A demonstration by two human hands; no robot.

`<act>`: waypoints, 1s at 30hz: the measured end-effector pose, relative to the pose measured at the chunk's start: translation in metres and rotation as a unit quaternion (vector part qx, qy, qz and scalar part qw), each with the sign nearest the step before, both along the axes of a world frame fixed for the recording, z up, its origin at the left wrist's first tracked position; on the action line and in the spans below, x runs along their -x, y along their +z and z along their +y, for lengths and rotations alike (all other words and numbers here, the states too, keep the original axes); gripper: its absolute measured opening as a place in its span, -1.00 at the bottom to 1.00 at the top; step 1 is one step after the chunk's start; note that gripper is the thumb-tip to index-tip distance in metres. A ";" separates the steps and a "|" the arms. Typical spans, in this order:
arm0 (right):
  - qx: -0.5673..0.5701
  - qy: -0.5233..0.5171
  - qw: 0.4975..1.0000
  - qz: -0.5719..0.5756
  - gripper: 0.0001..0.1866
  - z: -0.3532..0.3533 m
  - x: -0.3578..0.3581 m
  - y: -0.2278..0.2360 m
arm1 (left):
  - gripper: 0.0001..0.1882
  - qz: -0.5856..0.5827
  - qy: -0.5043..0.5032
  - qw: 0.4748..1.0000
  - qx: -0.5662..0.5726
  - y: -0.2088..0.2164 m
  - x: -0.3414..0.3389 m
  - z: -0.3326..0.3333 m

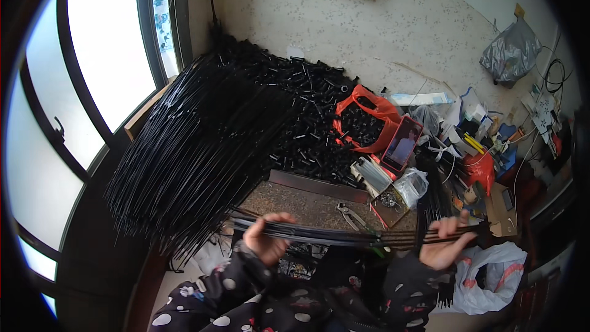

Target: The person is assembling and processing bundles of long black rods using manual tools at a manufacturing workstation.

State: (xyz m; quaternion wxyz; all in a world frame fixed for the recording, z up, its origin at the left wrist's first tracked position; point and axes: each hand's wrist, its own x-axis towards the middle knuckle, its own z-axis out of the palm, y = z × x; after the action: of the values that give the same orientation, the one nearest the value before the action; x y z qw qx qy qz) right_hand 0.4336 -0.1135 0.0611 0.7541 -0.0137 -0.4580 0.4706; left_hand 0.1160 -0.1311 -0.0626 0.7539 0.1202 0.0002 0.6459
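Observation:
A bundle of long, thin dark rods (332, 233) stretches level across the front of me, held near both ends. My left hand (267, 240) grips it at the left, thumb up over the rods. At the right end the rods cross the palm and fingers of my right hand (445, 243), whose fingers curl loosely around them. Beyond the left hand, a large heap of similar black rods (184, 141) lies fanned out toward me. Many short black tube-like pieces (307, 123) are piled behind and beside that heap. Pliers (350, 214) rest on the brown worktop (295, 200), just beyond the bundle.
A dark metal bar (319, 186) edges the pile. An orange-red plastic bag (375, 114) holds more short pieces, beside a phone (402, 143) in a red case. Clutter and cables fill the right side. A white plastic bag (501, 276) is near my right hand. Windows (110, 43) stand left.

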 end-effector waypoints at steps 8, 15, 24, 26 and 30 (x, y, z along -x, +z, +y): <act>0.104 -0.180 0.972 -0.113 -0.62 -0.034 0.089 0.023 | -0.45 0.269 -0.497 0.734 0.377 -0.240 -0.048 0.006; 0.256 0.084 0.941 -0.204 -0.83 -0.022 0.093 -0.006 | -0.67 0.650 -0.043 0.724 -0.229 0.057 -0.050 0.029; 0.243 0.058 0.929 -0.275 -0.87 0.002 0.083 -0.014 | -0.75 0.631 0.105 0.714 -0.286 0.111 -0.045 0.031; 0.231 0.091 0.930 -0.272 -0.87 0.007 0.076 -0.021 | -0.77 0.568 0.025 0.773 -0.282 0.111 -0.050 0.053; 0.257 0.114 0.935 -0.215 -0.86 0.026 0.065 -0.032 | -0.82 0.416 -0.083 0.887 -0.183 0.090 -0.081 0.144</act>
State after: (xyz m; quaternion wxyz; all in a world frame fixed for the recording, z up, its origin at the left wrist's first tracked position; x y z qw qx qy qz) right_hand 0.3691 -0.0877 0.0290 0.5496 -0.2558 -0.4710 0.6408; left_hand 0.1967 0.0126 0.0277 0.7000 0.5136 0.1859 0.4601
